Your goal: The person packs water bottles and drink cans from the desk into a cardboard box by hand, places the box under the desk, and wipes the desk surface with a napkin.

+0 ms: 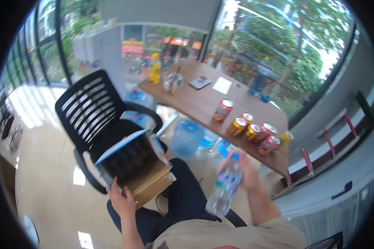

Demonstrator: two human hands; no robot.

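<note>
My right hand is closed around a clear plastic water bottle, tilted, its blue cap upward, beside the table's near edge. On my lap rests an open cardboard box, tipped so its opening faces up and left. Dark shapes inside the box are too dim to make out. My left hand grips the box's near left edge, fingers along its side. Several drink cans stand on the table closest to my right hand, among them a pink can and a gold can.
The wooden table also carries a yellow bottle, a glass jar, a phone and a white paper. Large water jugs stand beneath it. A black office chair is at the left.
</note>
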